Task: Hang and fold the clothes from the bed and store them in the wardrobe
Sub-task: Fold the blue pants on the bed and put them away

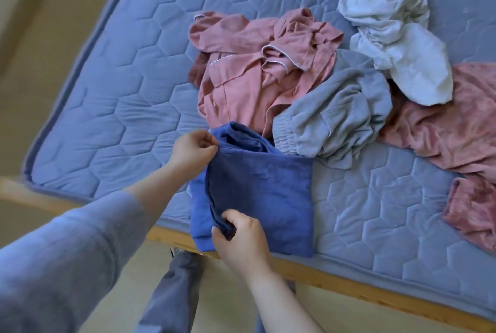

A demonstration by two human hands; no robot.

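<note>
At the near edge of the bed, lower centre of the frame, your left hand and right hand take the part-folded blue garment by its left-hand edge; the left thumb and fingers are pinched together on the upper end of that fold, the right fingers curled and clamped on the lower end, just above the wooden bed frame; the garment lies mostly flat on the quilted blue mattress, its lower hem reaching over the edge; it looks a soft, light cloth, limp and without stiffness, so expect it to sag between your two grips and crease wherever you let it drop; it seems neither slippery nor fragile, though the layers may slide apart if you catch only the top one; the best hold is likely the two ends of one edge, all layers pinched together, the edge kept taut; a crumpled pink piped garment touches its top at centre frame; a grey garment with a gathered waistband lies just beside it, right of centre; a white garment sits upper right, a dusty-pink plush piece at the right edge; none of these looks folded; the wardrobe is out of view.
</note>
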